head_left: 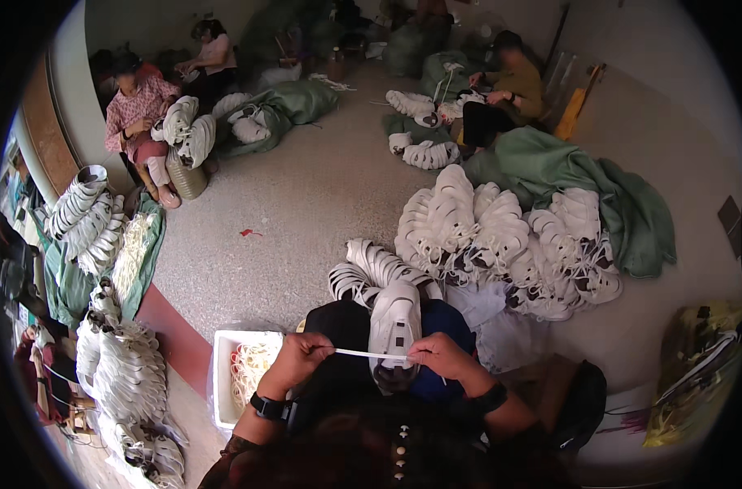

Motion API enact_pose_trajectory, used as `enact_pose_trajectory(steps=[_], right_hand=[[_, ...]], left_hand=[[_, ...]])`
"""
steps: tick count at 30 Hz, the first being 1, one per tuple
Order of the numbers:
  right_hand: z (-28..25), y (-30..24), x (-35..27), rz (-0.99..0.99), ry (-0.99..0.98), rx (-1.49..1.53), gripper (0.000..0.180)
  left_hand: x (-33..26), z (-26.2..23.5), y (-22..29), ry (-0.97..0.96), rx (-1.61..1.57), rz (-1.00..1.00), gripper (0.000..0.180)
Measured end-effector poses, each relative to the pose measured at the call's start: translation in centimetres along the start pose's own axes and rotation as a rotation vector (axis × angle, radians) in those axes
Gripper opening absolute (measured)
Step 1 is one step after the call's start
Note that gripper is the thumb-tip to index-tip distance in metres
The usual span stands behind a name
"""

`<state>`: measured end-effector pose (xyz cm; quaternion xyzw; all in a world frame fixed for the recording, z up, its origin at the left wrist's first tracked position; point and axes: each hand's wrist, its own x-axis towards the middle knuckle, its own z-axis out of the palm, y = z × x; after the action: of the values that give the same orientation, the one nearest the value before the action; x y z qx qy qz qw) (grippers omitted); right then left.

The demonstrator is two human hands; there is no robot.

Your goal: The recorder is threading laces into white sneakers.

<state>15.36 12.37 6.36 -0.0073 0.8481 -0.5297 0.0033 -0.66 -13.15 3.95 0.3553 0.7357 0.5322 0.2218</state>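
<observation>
A flat white shoelace (366,354) is stretched level between my two hands. My left hand (302,359) pinches one end of it; my right hand (444,359) pinches it near the other end, with a short tail hanging below the fingers. Under the lace, a white shoe upper (395,320) lies across my lap, its dark opening toward me. The lace passes in front of the upper; whether they touch I cannot tell. Just beyond my knees sits a row of nested white shoe uppers (380,265). Left of my left hand stands a white box (222,359) holding cream laces (253,367).
Stacks of white shoe uppers (501,232) and a green sack (583,179) lie ahead right. More stacked uppers (130,375) line the left side. Several people sit working farther off, one in a patterned top (138,110). A yellow bag (689,375) lies at far right.
</observation>
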Motion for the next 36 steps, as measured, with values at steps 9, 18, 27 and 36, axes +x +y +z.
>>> enact_pose_trajectory(steps=[9, 18, 27, 36], right_hand=[[-0.7, 0.5, -1.5, -0.033, 0.104, -0.041, 0.010], [2.7, 0.0, 1.2, -0.077, -0.035, -0.149, 0.010], [1.1, 2.1, 0.7, 0.008, 0.167, -0.001, 0.010], [0.7, 5.8, 4.2, 0.080, 0.353, -0.250, 0.017]], left_hand=[[-2.0, -3.1, -4.1, 0.267, 0.628, -0.070, 0.013], [1.5, 4.0, 1.8, -0.094, 0.216, 0.213, 0.026], [5.3, 8.1, 2.0, -0.395, -0.117, 0.082, 0.007], [8.3, 8.2, -2.2, -0.129, -0.025, -0.014, 0.009]])
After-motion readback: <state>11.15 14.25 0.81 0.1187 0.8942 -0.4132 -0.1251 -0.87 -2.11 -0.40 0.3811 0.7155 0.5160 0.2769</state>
